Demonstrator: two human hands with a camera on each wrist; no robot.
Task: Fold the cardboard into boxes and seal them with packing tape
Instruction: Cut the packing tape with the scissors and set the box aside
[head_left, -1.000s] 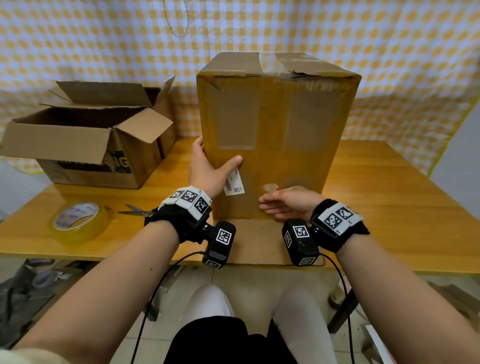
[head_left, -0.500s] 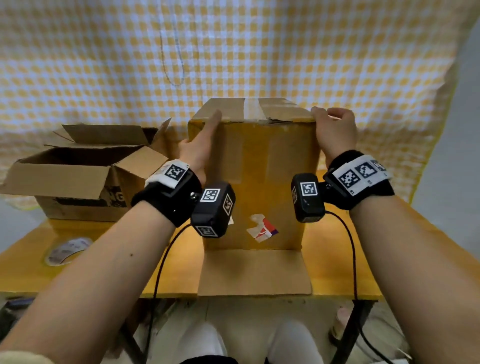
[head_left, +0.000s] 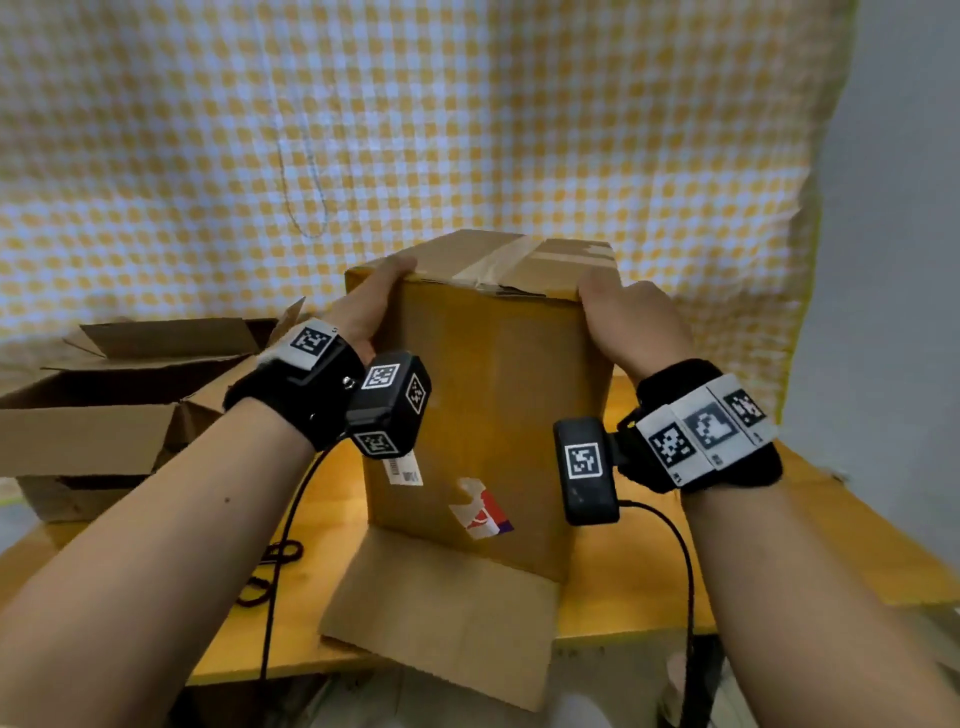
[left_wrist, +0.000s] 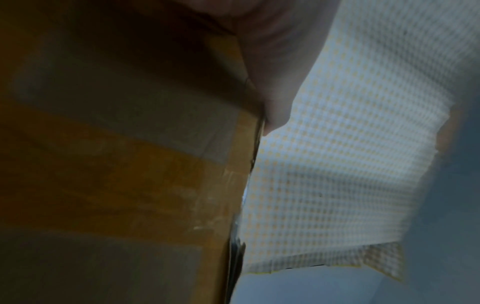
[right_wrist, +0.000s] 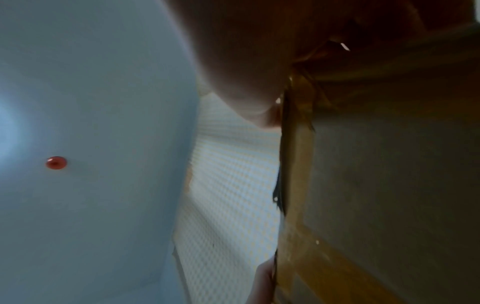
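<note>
Nearest, a loose flap (head_left: 441, 618) of the box (head_left: 498, 415) is seen overhanging the table's (head_left: 649, 587) front edge. Scissors (head_left: 270, 569) lie just left of it. The box stands upright, slightly turned, at the table's middle, with bare tabletop on its right. It is gripped at its top corners: the left hand (head_left: 371, 306) is curled over the left corner, the right hand (head_left: 631, 325) over the right. Tape (head_left: 498, 260) runs across the closed top; labels are stuck low on the front. An open box (head_left: 104, 415) stands near on the left, before a checked cloth (head_left: 467, 130).
</note>
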